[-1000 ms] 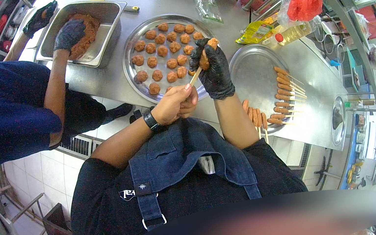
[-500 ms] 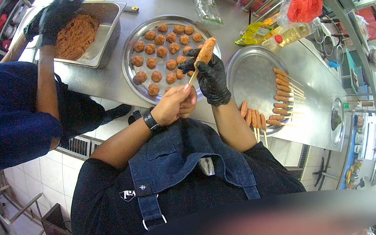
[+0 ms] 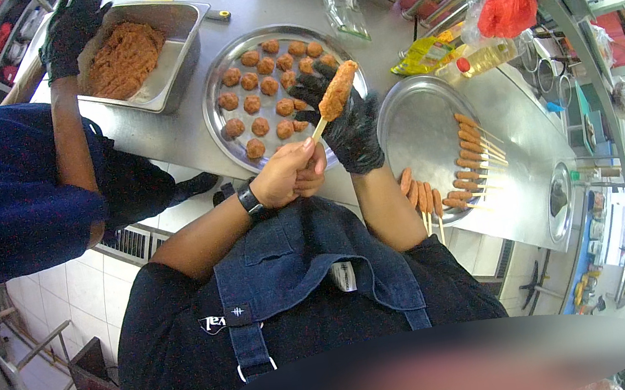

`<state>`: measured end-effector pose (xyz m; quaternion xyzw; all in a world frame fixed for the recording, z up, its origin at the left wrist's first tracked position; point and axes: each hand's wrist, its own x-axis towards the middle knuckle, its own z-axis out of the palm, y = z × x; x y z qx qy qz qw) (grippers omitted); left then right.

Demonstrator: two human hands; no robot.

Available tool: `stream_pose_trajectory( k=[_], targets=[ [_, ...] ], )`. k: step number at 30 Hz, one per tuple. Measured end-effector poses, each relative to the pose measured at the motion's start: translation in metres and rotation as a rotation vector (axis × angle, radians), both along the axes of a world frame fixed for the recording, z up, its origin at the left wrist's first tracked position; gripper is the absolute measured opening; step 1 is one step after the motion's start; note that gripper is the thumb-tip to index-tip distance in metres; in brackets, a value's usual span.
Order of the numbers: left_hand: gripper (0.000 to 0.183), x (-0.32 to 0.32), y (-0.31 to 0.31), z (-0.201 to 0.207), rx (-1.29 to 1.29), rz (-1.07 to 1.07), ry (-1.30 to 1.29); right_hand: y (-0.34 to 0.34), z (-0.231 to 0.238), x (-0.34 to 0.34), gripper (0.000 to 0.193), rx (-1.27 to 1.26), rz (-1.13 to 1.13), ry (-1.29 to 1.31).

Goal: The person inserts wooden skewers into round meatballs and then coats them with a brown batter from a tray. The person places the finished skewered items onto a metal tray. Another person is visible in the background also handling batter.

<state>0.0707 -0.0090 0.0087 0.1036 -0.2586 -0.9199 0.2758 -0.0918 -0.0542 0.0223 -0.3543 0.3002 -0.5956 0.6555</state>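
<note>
Steering from afar, I would hold the stick [image 3: 320,127] steady and turn it a little at a time, pressing lightly and evenly with the gloved palm so that the meat [image 3: 337,92] ends up centred; a hard squeeze at one end could, I judge, split it. My bare left hand [image 3: 292,173] is clamped on the stick's near end. My right hand [image 3: 353,132], gloved in black, is spread wide behind the meat, fingers apart; I cannot tell whether its palm touches. The meat tilts toward the far right, above the left tray [image 3: 281,33], with the right tray [image 3: 418,136] beside that on the desk [image 3: 247,3].
</note>
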Motion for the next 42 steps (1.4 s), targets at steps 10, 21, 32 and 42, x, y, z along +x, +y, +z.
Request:
stream_pose_trajectory(
  k=[10, 21, 32, 42],
  targets=[
    [0.030, -0.020, 0.002, -0.025, -0.790, 0.501, -0.700, -0.010, 0.015, 0.002, 0.026, 0.172, -0.104, -0.331],
    [0.044, -0.002, 0.003, -0.006, -0.105, -0.085, -0.143, -0.005, 0.032, 0.013, 0.022, 0.196, 0.005, -0.448],
    [0.047, -0.001, 0.006, -0.003, -0.006, -0.064, -0.083, 0.000, 0.016, 0.013, 0.022, 0.088, 0.031, -0.134],
    [0.048, 0.002, 0.005, -0.006, 0.027, -0.054, -0.048, 0.005, 0.002, 0.017, 0.025, -0.009, 0.030, 0.056]
  ],
)
